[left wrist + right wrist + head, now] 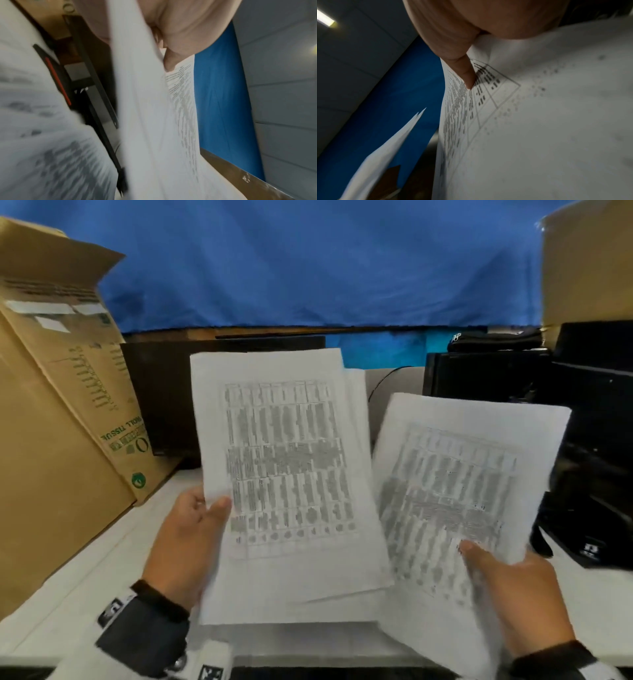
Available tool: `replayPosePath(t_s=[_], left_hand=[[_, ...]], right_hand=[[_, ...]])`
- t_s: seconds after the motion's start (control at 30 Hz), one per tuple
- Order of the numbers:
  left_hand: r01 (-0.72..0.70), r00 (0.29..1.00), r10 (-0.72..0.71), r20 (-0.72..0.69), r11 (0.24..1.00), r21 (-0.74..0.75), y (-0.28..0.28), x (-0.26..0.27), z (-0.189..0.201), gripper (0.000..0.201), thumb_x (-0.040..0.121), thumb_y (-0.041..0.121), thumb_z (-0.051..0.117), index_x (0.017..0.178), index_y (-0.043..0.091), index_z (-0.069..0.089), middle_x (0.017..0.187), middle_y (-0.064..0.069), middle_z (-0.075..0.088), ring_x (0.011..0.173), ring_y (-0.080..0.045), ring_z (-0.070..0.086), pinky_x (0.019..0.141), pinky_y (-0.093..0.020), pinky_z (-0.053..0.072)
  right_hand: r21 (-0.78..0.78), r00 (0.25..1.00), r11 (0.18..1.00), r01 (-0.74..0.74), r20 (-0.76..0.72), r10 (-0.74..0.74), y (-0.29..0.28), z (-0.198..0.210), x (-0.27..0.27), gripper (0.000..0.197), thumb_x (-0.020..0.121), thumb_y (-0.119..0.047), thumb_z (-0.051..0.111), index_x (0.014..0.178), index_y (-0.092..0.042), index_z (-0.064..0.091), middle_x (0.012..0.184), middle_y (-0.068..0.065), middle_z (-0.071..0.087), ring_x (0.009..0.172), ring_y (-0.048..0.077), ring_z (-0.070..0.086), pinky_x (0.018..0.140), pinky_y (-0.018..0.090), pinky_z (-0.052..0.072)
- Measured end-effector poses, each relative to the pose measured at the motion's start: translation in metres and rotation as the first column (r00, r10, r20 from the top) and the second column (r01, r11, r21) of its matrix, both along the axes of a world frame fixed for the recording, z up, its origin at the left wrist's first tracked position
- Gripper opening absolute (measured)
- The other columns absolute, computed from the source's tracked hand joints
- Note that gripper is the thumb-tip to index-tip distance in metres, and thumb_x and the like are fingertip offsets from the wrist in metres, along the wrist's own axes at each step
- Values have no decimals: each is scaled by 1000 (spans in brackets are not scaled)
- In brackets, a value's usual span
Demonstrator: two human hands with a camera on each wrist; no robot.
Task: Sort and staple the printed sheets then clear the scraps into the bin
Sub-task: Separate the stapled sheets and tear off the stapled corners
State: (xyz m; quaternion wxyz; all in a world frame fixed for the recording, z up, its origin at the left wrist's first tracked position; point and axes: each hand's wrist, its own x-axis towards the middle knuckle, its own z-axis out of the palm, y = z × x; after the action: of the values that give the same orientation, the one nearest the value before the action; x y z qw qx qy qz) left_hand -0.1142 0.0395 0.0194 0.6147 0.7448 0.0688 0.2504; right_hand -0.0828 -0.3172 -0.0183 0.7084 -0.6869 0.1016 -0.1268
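Note:
My left hand (pixel 202 515) pinches a small stack of printed sheets (pixel 284 460) by its lower left edge, thumb on top, and holds it raised above the white table (pixel 85 587). The top page carries a dense grey table of text. My right hand (pixel 493 570) pinches another printed sheet (pixel 455 484) at its lower edge, tilted to the right, its left side tucked under the left stack. In the left wrist view the thumb (pixel 169 63) presses on the held sheets (pixel 150 121). The right wrist view has the thumb (pixel 464 70) lying on the printed sheet (pixel 530 128). No stapler or scraps are in view.
A large open cardboard box (pixel 58 419) stands at the left on the table. Black equipment (pixel 582 440) crowds the right side, with a black bag (pixel 493 340) behind it. A dark box (pixel 164 398) sits at the back, under a blue cloth backdrop (pixel 308 268).

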Motion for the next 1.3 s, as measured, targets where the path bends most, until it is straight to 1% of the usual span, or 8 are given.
replayPosePath(t_s=[0.2, 0.37, 0.47, 0.57, 0.73, 0.93, 1.1, 1.3], left_hand=[[35, 972, -49, -230, 997, -67, -48, -7, -43, 11, 103, 33, 47, 112, 30, 52, 107, 2, 73, 97, -16, 69, 77, -33, 54], [11, 990, -35, -134, 984, -179, -44, -10, -47, 27, 104, 16, 47, 117, 33, 63, 108, 10, 76, 102, -11, 71, 93, -37, 53], [-54, 998, 55, 6, 992, -115, -42, -12, -33, 27, 103, 17, 47, 117, 35, 63, 107, 15, 75, 96, -1, 71, 82, -29, 52], [-74, 995, 78, 56, 995, -72, -39, -14, -28, 26, 101, 18, 50, 116, 38, 59, 111, 20, 72, 99, 5, 67, 87, -28, 51], [-28, 998, 34, 58, 993, -114, -32, -23, -42, 37, 97, 15, 58, 128, 36, 52, 119, 17, 70, 107, 2, 66, 101, -36, 49], [35, 987, -25, 156, 998, -61, -41, -24, -37, 60, 98, 27, 49, 150, 49, 27, 134, 31, 56, 120, 12, 54, 97, -14, 44], [-75, 982, 88, 167, 994, -85, -45, -17, -33, 32, 103, 20, 44, 125, 41, 55, 113, 20, 69, 102, 1, 66, 80, -21, 49], [-120, 993, 122, 5, 984, -131, -43, -18, -57, 25, 102, 17, 47, 105, 36, 63, 93, 7, 73, 91, -15, 67, 73, -28, 44]], right_hand=[[-55, 940, 938, -341, 9, 342, 54, 6, -10, 9, 88, -13, 69, 91, -9, 76, 89, 13, 78, 90, 36, 73, 83, 62, 55], [66, 907, 910, -410, 133, 399, 78, 19, -14, 51, 89, -69, 45, 113, -32, 70, 107, -8, 76, 101, 11, 71, 93, 38, 53], [-203, 882, 897, -393, 193, 431, 91, 25, -9, 20, 95, -41, 57, 115, -40, 60, 107, -18, 72, 101, 3, 68, 86, 28, 53], [-374, 882, 862, -343, 189, 432, 97, 24, -1, 29, 98, -20, 55, 118, -42, 55, 109, -22, 69, 99, -4, 65, 88, 26, 53], [-321, 883, 894, -312, 249, 397, 98, 17, -3, 41, 91, -16, 67, 116, -43, 50, 106, -28, 68, 96, -5, 66, 80, 22, 52], [-149, 834, 939, -311, 431, 345, 104, 30, 0, 39, 101, -4, 45, 131, -29, 48, 119, -17, 68, 108, -1, 64, 85, 17, 52], [-114, 830, 931, -347, 425, 362, 115, 42, 6, 37, 103, -5, 38, 124, -34, 50, 108, -26, 68, 100, -9, 64, 75, 4, 48], [-177, 892, 939, -295, 301, 337, 135, 11, 8, 30, 102, -14, 44, 107, -42, 54, 99, -24, 68, 91, -6, 63, 76, 20, 48]])
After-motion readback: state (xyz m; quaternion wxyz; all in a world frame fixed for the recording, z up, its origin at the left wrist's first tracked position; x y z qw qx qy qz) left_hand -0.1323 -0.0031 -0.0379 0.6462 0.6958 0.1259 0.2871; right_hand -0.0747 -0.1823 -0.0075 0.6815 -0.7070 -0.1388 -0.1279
